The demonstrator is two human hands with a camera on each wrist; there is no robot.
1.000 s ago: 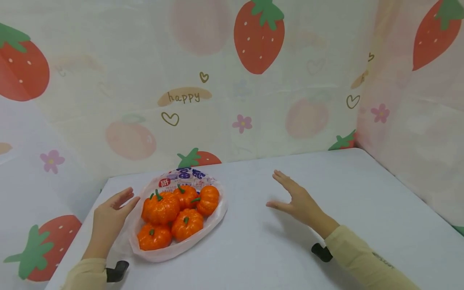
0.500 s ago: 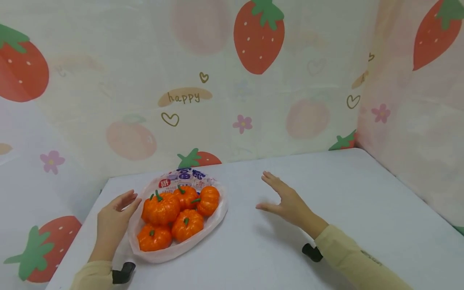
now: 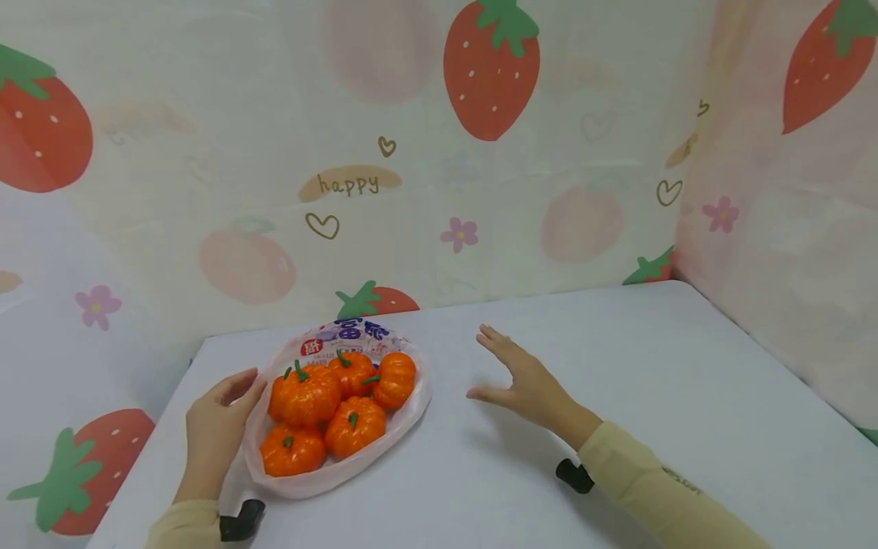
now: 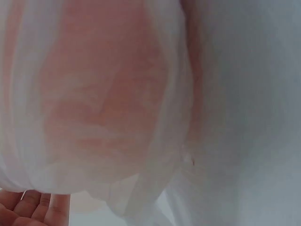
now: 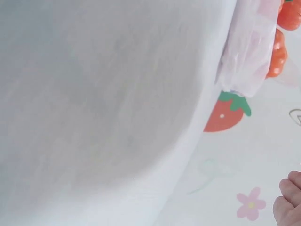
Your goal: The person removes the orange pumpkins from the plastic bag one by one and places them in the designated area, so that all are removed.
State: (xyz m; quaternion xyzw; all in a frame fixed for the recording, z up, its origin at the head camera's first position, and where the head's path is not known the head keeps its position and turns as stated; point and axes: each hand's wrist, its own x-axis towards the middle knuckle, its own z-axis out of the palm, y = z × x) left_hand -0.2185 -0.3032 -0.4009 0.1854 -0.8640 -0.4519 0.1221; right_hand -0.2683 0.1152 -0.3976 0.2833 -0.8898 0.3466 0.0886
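Observation:
A white plastic bag [image 3: 322,485], its mouth spread wide and printed inside with blue and red characters, sits on the left half of the table. Several small orange pumpkins [image 3: 355,427] with green stems lie in it. At the bag's left side is my left hand [image 3: 218,419], fingers loosely bent near the rim; whether they touch it I cannot tell. Thin plastic with orange showing through fills most of the left wrist view. To the right of the bag, apart from it, my right hand [image 3: 531,385] hovers over the table with thumb and fingers spread, holding nothing.
The white table [image 3: 686,396] reaches back to a cloth backdrop [image 3: 439,175] printed with strawberries, hearts and flowers. A similar cloth hangs along the right side. A black wrist piece [image 3: 575,476] sits under each sleeve.
My right hand has moved left towards the bag, still spread. The left hand has shifted slightly right and down, closer to the bag's rim. Bag and pumpkins stay in place.

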